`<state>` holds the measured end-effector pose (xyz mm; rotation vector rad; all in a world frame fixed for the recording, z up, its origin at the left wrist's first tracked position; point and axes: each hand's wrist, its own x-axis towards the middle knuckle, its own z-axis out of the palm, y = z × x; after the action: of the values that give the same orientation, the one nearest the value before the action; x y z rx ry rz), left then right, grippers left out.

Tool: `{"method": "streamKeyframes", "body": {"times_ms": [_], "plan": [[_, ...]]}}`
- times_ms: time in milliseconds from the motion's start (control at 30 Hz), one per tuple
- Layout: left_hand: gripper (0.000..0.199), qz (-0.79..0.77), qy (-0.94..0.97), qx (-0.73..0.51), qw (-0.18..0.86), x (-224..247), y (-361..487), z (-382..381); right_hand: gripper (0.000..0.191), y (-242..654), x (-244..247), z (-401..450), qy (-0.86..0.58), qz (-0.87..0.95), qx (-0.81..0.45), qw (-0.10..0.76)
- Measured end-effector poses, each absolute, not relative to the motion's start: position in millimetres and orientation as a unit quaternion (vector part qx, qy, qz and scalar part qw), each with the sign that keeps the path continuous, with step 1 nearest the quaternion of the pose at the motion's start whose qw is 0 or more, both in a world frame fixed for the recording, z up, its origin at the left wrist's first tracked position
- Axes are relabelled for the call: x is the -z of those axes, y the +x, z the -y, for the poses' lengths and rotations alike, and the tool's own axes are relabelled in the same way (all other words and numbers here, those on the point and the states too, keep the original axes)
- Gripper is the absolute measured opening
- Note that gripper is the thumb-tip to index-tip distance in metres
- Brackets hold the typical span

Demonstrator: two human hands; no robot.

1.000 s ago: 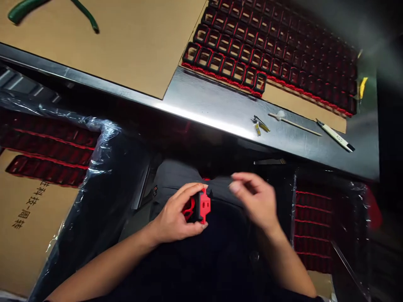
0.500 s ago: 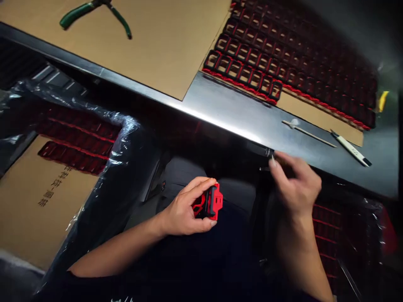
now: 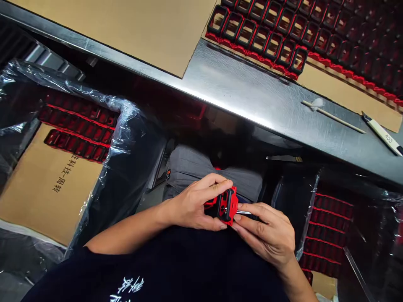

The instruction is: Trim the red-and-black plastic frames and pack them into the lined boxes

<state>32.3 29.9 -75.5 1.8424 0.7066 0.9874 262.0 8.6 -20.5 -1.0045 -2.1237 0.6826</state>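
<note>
My left hand [image 3: 192, 205] grips a small red and black plastic part [image 3: 227, 204] over my lap, below the table's edge. My right hand [image 3: 267, 235] is right beside it and pinches a thin metal tool [image 3: 244, 212] whose tip touches the part's right side. Both hands are close together and touching the part. The far end of the tool is hidden under my fingers.
A steel table [image 3: 239, 96] carries a cardboard sheet [image 3: 141, 29], rows of red and black parts [image 3: 267, 37], a cotton-tipped stick [image 3: 333, 117] and a white craft knife [image 3: 382, 134]. Plastic-lined boxes of parts stand at my left [image 3: 78, 126] and right [image 3: 330, 226].
My right hand reached to the table edge, took the small metal tool lying there, and came back to the part. The view has shifted, and the green pliers are out of frame.
</note>
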Motion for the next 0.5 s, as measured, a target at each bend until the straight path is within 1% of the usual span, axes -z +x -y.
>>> {"method": "streamKeyframes", "body": {"times_ms": [300, 500], "plan": [[0.097, -0.298, 0.740, -0.401, 0.450, 77.2, 24.7, -25.9, 0.006, 254.3, 20.3, -12.1, -0.359, 0.829, -0.267, 0.336], [0.099, -0.288, 0.745, -0.398, 0.452, 77.8, 24.7, -27.6, 0.008, 254.4, 19.4, -10.8, -0.365, 0.825, -0.275, 0.333]]}}
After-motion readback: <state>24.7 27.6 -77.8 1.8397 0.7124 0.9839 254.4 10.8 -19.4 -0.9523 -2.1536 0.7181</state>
